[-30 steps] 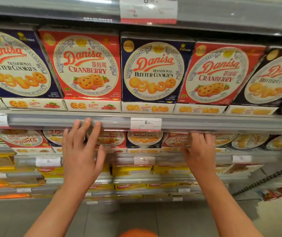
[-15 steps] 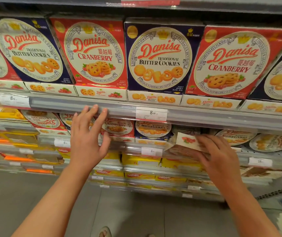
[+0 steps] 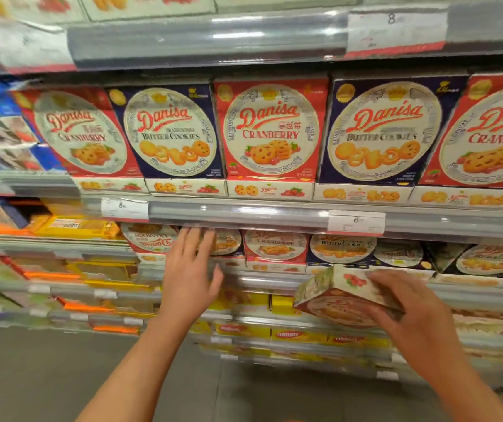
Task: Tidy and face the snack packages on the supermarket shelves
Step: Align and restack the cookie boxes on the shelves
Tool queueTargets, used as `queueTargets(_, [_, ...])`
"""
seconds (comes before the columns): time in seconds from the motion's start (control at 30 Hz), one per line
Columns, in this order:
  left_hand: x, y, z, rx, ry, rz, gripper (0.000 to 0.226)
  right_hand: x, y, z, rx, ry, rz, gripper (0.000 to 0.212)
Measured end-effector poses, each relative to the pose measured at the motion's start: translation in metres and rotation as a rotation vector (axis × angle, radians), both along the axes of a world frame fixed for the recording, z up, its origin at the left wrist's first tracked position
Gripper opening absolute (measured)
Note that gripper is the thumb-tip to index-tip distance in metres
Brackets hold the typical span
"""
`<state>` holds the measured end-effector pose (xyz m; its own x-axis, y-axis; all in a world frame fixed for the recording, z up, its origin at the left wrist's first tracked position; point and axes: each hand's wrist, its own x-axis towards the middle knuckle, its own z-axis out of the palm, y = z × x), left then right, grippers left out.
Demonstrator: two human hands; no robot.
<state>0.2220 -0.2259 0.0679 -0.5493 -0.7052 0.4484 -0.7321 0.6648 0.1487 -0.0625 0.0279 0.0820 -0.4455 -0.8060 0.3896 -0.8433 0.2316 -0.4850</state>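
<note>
Head view: above our open, empty left hand [image 3: 189, 278], boxes [image 3: 270, 132] read "Danisa Cranberry" and "Butter Cookies"; our right hand [image 3: 408, 309] grips a tilted cranberry box [image 3: 332, 295].

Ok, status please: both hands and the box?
Left hand open, fingers at shelf edge. Right hand grips cranberry box, tilted, off the shelf. Nothing in the way.

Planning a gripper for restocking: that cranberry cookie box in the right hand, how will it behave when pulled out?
The cranberry box looks stiff: flat faces, sharp corners. The right hand grips only one end while it tilts clear of the shelf, so it may pivot or slip. Weight probably moderate; contents can't be seen.
</note>
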Motion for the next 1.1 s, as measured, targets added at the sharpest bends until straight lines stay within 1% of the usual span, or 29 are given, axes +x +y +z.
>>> queueTargets(0.1, [-0.004, -0.024, 0.006, -0.023, -0.161, 0.041, 0.066, 0.023, -0.008, 0.007, 0.015, -0.004, 0.001, 0.065])
queueTargets(0.17, [-0.006, -0.032, 0.006, -0.021, -0.202, 0.038, 0.066, 0.037, -0.011, 0.013, -0.015, -0.008, 0.022, 0.061])
queueTargets(0.27, [0.001, -0.034, -0.002, -0.060, -0.129, -0.012, 0.063, 0.055, -0.014, 0.018, -0.031, 0.036, -0.009, 0.058])
queueTargets(0.33, [0.010, -0.031, -0.009, -0.124, -0.030, -0.067, 0.066, 0.062, -0.013, 0.019, -0.019, 0.044, -0.052, 0.059])
queueTargets(0.4, [0.018, -0.030, -0.012, -0.175, 0.042, -0.104, 0.071, 0.068, -0.010, 0.020, -0.026, 0.027, -0.058, 0.054])
queueTargets(0.5, [0.024, -0.030, -0.009, -0.183, 0.008, -0.084, 0.078, 0.075, -0.010, 0.027, -0.036, 0.034, -0.038, 0.051])
queueTargets(0.57, [0.028, -0.029, -0.007, -0.175, -0.026, -0.115, 0.070, 0.078, -0.013, 0.033, -0.024, 0.062, -0.035, 0.050])
queueTargets(0.63, [0.036, -0.026, -0.007, -0.150, -0.040, -0.149, 0.063, 0.080, -0.018, 0.039, -0.019, 0.105, -0.018, 0.048])
queueTargets(0.7, [0.047, -0.018, -0.008, -0.097, -0.037, -0.158, 0.061, 0.083, -0.026, 0.045, -0.036, 0.173, 0.016, 0.048])
queueTargets(0.8, [0.072, -0.002, -0.014, 0.003, 0.000, -0.124, 0.061, 0.092, -0.046, 0.050, -0.071, 0.260, 0.112, 0.048])
queueTargets(0.97, [0.118, 0.009, -0.027, 0.109, 0.041, -0.077, 0.050, 0.122, -0.100, 0.046, -0.128, 0.364, 0.249, 0.044])
queueTargets(1.03, [0.134, 0.009, -0.030, 0.143, 0.038, -0.043, 0.050, 0.139, -0.122, 0.045, -0.132, 0.388, 0.274, 0.042])
queueTargets(1.1, [0.147, 0.008, -0.033, 0.166, 0.028, -0.014, 0.050, 0.154, -0.143, 0.045, -0.121, 0.409, 0.255, 0.042])
